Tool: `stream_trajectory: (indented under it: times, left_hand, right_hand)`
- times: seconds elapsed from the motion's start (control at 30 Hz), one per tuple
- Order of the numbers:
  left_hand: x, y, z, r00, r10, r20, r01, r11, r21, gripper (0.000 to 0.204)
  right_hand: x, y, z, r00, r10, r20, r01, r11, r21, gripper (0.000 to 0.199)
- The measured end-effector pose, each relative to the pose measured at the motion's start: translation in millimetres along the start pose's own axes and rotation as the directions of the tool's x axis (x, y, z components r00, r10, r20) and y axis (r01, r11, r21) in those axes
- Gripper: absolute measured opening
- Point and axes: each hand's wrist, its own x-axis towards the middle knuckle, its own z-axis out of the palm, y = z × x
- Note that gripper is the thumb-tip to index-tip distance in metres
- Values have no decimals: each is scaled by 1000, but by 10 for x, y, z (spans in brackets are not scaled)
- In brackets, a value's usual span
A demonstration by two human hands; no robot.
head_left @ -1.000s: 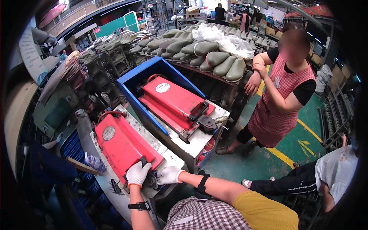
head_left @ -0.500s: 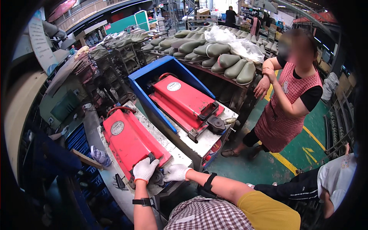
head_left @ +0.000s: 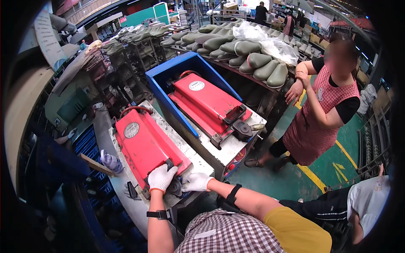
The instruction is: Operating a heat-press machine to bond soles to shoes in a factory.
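A red machine cover (head_left: 147,145) lies on a white, worn bench top in front of me. My left hand (head_left: 162,176), in a white knit glove, is closed around the black handle (head_left: 169,163) at the cover's near end. A dark round clamp (head_left: 174,188) sits just below that handle. My right hand (head_left: 196,182), gloved too, is at the clamp's right side, with fingers curled where its grip would be; the glove hides what is under them. Farther right, a matching red cover (head_left: 209,103) has its handle (head_left: 234,114) and round clamp (head_left: 242,130) in plain sight.
A blue guard (head_left: 171,107) surrounds the second machine. Behind it, a rack holds several olive-green boot-shaped pieces (head_left: 265,71) and white plastic (head_left: 276,51). A person in a pink checked apron (head_left: 320,114) stands at the right; another (head_left: 367,202) is lower right. A lilac shoe (head_left: 111,161) lies left.
The view has shifted slightly, so the machines sit a little lower and farther right. My left hand stays on the handle; my right hand remains by the clamp, its fingers more curled.
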Motion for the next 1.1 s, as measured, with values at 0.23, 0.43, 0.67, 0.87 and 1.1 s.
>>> stream_trajectory:
  times: [0.23, 0.43, 0.67, 0.87, 1.1]
  left_hand:
    - [-5, 9, -14, 1000, 3, 3, -3, 1000, 0, 62]
    - [-5, -3, 2, 1000, 8, -15, -7, 1000, 11, 63]
    - [-1, -4, 16, 1000, 6, -17, -6, 1000, 14, 63]
    - [-6, 9, -16, 999, 32, 5, -32, 999, -14, 62]
    - [-2, -8, -26, 1000, 21, 5, -21, 1000, -12, 62]
  right_hand:
    - [1, 10, 5, 1000, -23, -14, 23, 1000, 13, 57]
    - [22, 17, 8, 1000, 18, 20, -18, 1000, 1, 57]
    - [-3, -21, -11, 1000, 14, 14, -14, 1000, 6, 57]
    - [0, -17, -64, 998, -3, 59, 1, 1000, 25, 58]
    - [22, 14, -3, 1000, -18, 16, 18, 999, 44, 57]
